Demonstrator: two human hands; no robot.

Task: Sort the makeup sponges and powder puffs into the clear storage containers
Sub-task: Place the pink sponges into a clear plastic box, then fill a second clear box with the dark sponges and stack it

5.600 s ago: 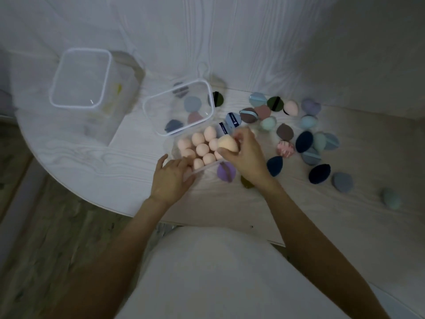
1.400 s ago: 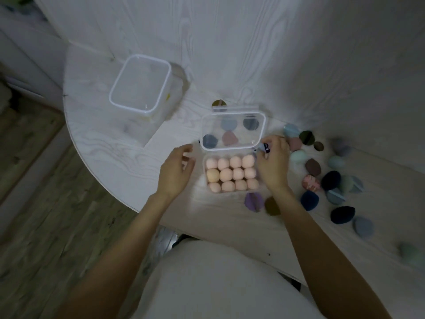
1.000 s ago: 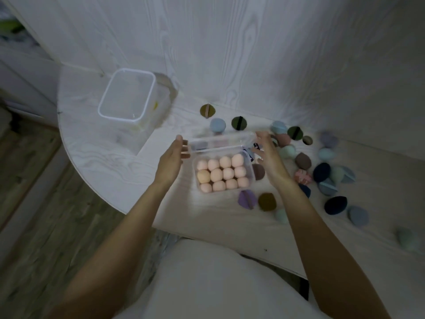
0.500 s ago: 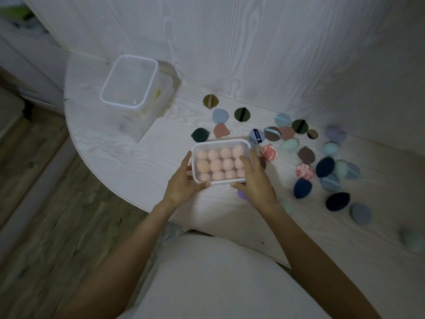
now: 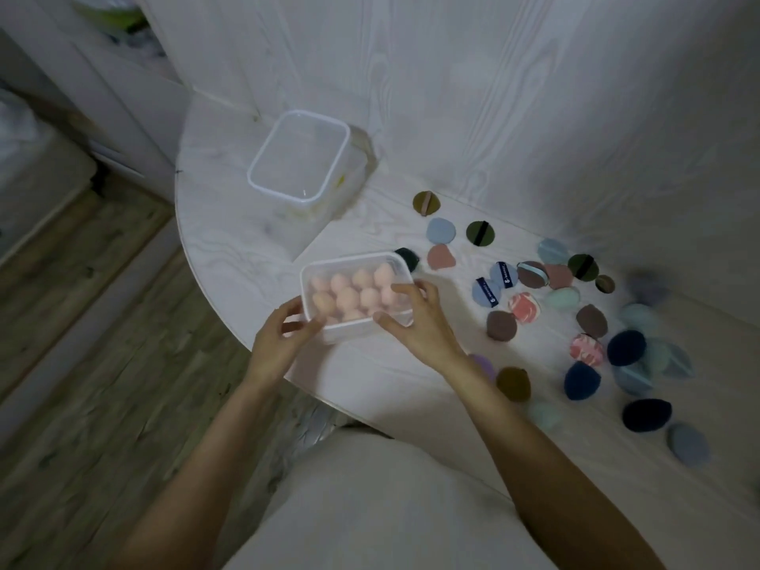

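Both hands, the left hand (image 5: pixel 274 348) and the right hand (image 5: pixel 419 322), grip the small clear plastic box of peach egg-shaped sponges (image 5: pixel 357 297) at centre frame, close to the white bench (image 5: pixel 246 248) edge. If its lid is not fully snapped, a pull could tip the box off the bench and spill the sponges.

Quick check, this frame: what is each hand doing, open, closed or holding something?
Left hand: grips the left end of the lidded sponge box.
Right hand: grips the box's right end, fingers over the lid.
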